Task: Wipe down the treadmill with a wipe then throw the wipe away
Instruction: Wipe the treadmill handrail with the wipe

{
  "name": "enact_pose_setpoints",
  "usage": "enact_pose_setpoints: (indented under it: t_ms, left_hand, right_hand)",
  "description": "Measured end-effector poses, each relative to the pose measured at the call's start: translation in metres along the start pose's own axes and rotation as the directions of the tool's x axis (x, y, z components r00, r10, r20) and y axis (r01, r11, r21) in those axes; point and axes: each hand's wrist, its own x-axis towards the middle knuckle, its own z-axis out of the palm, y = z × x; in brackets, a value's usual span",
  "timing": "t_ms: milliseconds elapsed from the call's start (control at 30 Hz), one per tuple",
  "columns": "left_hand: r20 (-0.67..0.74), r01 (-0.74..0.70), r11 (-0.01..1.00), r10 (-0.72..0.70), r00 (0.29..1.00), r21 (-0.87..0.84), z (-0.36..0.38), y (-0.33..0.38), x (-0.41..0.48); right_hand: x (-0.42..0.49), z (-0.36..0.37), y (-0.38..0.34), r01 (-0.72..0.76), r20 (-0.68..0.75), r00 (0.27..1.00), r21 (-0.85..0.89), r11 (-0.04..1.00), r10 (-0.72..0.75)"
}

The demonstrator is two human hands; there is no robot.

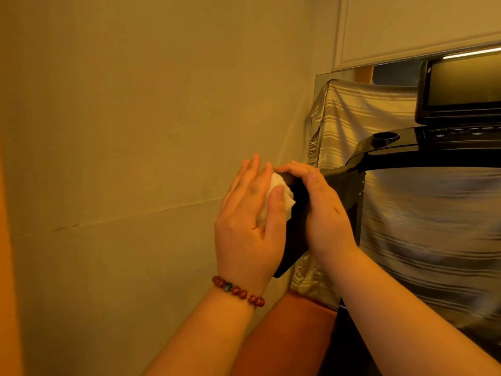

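The black treadmill's left handrail [291,248] slants down toward me from the console [423,147]. A white wipe [279,194] lies against the handrail's outer side. My left hand [249,221], with a red bead bracelet at the wrist, presses the wipe to the rail with straight fingers and the thumb laid over it. Over the top of the same rail curls my right hand [322,210], gripping it from the inner side. Most of the wipe is hidden under my left palm.
A dark screen [463,82] stands above the console, with a round cup holder [385,137] at its left end. A striped grey cloth [360,118] hangs behind the treadmill. A plain wall [135,131] runs close along the left.
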Motion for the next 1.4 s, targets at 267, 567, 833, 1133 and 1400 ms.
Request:
enact_pose_setpoints:
  t_ms: [267,567,833,1133,1400]
  left_hand:
    - [0.105,-0.171,0.978,0.159,0.982,0.119,0.004,-0.006,0.001]
    - [0.116,0.011,0.999,-0.017,0.993,0.048,0.004,-0.01,-0.037]
    - [0.086,0.091,0.993,-0.096,0.992,0.07,0.003,-0.005,-0.002]
    - [0.092,-0.106,0.982,0.092,0.991,0.159,0.003,-0.003,0.013]
    - [0.076,0.0,0.987,-0.012,0.997,0.16,0.004,0.001,0.01]
  right_hand:
    - [0.001,-0.001,-0.003,-0.042,0.004,0.999,0.053,0.998,0.042]
    - [-0.005,-0.002,0.0,0.032,0.005,0.999,-0.141,0.989,-0.032]
    - [-0.004,0.005,-0.005,-0.021,-0.036,0.999,-0.05,0.999,0.019]
    - [-0.003,0.004,-0.005,-0.039,-0.052,0.998,0.079,0.996,0.043]
    - [-0.005,0.008,-0.004,-0.025,-0.068,0.997,0.057,0.998,0.029]
